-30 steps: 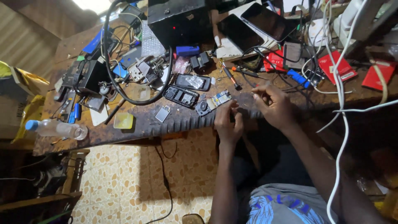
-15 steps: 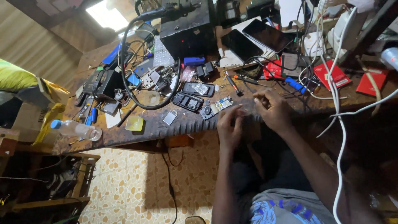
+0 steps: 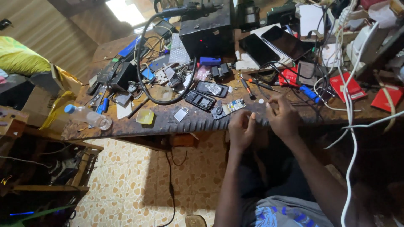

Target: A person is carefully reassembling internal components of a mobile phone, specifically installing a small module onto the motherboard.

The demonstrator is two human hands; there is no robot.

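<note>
**Two hands at the edge of a crowded repair desk**

We see both hands held close together at the near edge of the desk [image 3: 168,122]. The left hand [image 3: 240,130] is curled, its fingers [image 3: 251,119] pressed together toward the right hand; whether they pinch anything we cannot tell. The right hand [image 3: 283,117] has its fingers [image 3: 269,108] bunched at the tips as if nipping something very small, too small for us to make out. The two hands are just beside each other, over the ribbed front strip of the desk.

Just left of the left hand lies one bare circuit board [image 3: 229,108]. Beyond it we count two opened phone bodies [image 3: 199,100], side by side. Farther back lie two dark smartphones [image 3: 273,44], screens up and touching along one edge. One black box-shaped unit [image 3: 206,29] stands behind them, with one thick black cable [image 3: 145,80] looping from it across the desk. Near the right hand we count two screwdrivers: a dark one [image 3: 247,87] and a blue-handled one [image 3: 310,94]. One clear plastic bottle [image 3: 88,117] with a blue cap lies on its side at the left end, and one small yellow tray [image 3: 145,117] sits near it. Two white cables [image 3: 350,126] hang at the right.
</note>
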